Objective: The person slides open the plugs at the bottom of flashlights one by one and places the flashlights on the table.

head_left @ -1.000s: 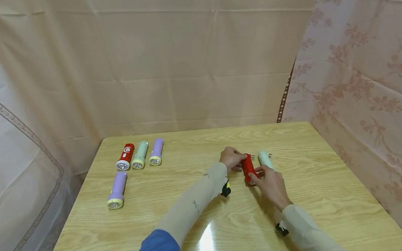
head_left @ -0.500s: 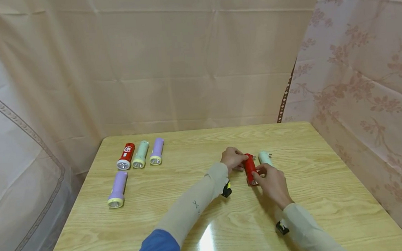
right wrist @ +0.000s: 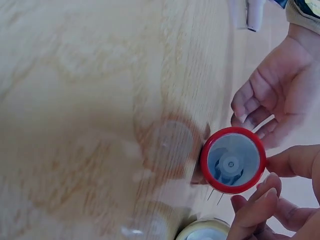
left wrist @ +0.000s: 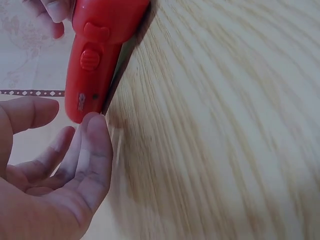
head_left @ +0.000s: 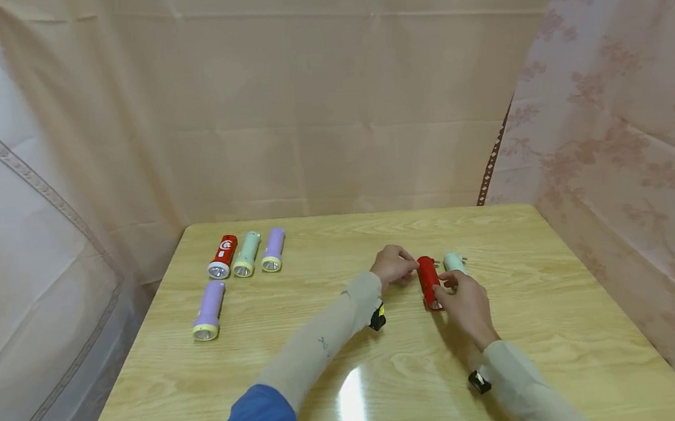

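Glossy red plastic flashlight (head_left: 429,281): lying on the pale wood-grain table (head_left: 166,382), lens facing the near side, just left of a mint-green plastic flashlight (head_left: 454,262)
Left hand (head_left: 394,265): thumb wide of the fingers, at the tail (contact too close to call)
Right hand (head_left: 466,303): fingers loosely parted, one digit touching the lens end; no firm hold seen
Lining-up: apparently the step in hand, nearly done
Hands next: probably need lifting clear without rolling it

Soft light, white glare streak on tabletop (head_left: 398,377), faint shadows, hazy wrist views
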`<state>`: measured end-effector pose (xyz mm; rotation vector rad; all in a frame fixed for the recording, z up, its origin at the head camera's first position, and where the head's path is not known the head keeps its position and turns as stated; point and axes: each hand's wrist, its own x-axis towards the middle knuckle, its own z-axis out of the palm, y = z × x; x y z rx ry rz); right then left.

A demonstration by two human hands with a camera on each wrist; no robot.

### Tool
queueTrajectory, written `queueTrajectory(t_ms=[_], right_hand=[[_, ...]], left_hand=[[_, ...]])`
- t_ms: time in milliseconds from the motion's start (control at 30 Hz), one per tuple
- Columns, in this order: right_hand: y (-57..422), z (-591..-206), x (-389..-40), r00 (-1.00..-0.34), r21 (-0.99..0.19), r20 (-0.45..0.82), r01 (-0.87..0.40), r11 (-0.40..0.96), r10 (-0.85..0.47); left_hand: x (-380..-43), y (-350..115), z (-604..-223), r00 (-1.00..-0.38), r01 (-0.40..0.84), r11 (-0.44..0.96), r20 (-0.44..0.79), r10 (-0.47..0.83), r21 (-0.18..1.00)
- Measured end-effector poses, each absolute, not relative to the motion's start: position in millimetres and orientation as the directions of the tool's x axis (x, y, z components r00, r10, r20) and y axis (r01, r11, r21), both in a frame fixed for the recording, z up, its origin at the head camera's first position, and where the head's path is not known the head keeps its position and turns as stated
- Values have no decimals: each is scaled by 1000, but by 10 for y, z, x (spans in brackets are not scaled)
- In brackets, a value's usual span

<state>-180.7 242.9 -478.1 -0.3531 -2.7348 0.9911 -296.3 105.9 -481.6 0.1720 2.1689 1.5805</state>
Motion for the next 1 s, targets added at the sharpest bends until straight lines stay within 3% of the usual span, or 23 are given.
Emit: queueTrajectory(t_ms=[267,500,1000], right_hand=[[2382,-4734,-1813,-948,-671,112,150,726,299],[2352,-4711,-1792,-948,-688,107,146,711,299],[2245,-4690,-1704,-962,-673,163,55,738,220]], left_hand=[[-3040,788,-4871,-875,-29,369,-202,441,929],[-2959,519,-4844,-835,-12,280,-164,525,960],[-2691,-12,-4704,-779,50,258,-124,614,965]])
